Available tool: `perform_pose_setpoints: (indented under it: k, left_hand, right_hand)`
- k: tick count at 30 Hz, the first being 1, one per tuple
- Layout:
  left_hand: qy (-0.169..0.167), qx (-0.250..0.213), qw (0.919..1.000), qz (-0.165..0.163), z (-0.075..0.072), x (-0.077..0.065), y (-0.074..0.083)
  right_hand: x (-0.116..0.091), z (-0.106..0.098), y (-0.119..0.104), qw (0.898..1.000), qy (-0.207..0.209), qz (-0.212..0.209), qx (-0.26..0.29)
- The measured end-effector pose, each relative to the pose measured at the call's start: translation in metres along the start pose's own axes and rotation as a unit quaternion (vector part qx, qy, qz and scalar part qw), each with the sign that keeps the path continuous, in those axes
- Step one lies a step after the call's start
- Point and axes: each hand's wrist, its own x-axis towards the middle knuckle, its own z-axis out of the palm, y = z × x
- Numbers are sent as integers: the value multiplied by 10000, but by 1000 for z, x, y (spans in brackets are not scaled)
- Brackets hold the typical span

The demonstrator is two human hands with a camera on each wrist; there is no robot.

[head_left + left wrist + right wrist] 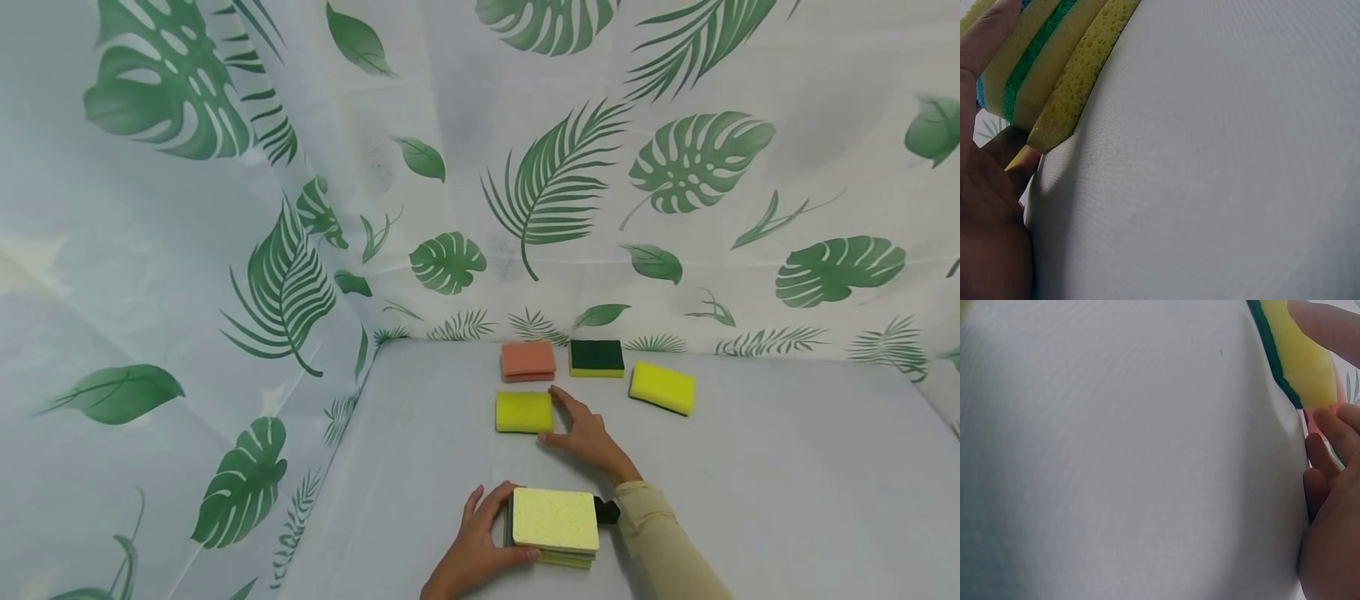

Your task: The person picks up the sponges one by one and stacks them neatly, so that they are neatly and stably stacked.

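My left hand (483,533) holds a stack of sponges (555,521) at the table's near side, thumb in front and fingers behind. The stack's top is pale yellow; layered cream, green and yellow edges (1066,69) show in the left wrist view. Further back, my right hand (592,437) is at the right end of a yellow sponge (523,412), its thumb by the near corner and a finger by the far corner. That sponge lies flat, its green scouring layer (1275,356) against the table. Whether the fingertips press it is hard to see.
Behind are a salmon-pink sponge (528,360), a dark green-topped sponge (596,357) and another yellow sponge (663,387), turned askew. A small black object (609,510) is by the right wrist. Leaf-patterned sheeting (570,300) borders the white table (787,467) behind and at left.
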Motion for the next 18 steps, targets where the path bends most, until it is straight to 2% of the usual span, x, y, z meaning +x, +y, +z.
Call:
perform_pose_setpoints:
  k: [10, 18]
  left_hand:
    - [-39, -14, 9997, -230, 0, 0, 1]
    - [-7, -6, 9993, -376, 0, -1, 1]
  right_hand:
    - [1, 2, 3, 9999, 37, 105, -108]
    - [-1, 2, 0, 9998, 120, 22, -157]
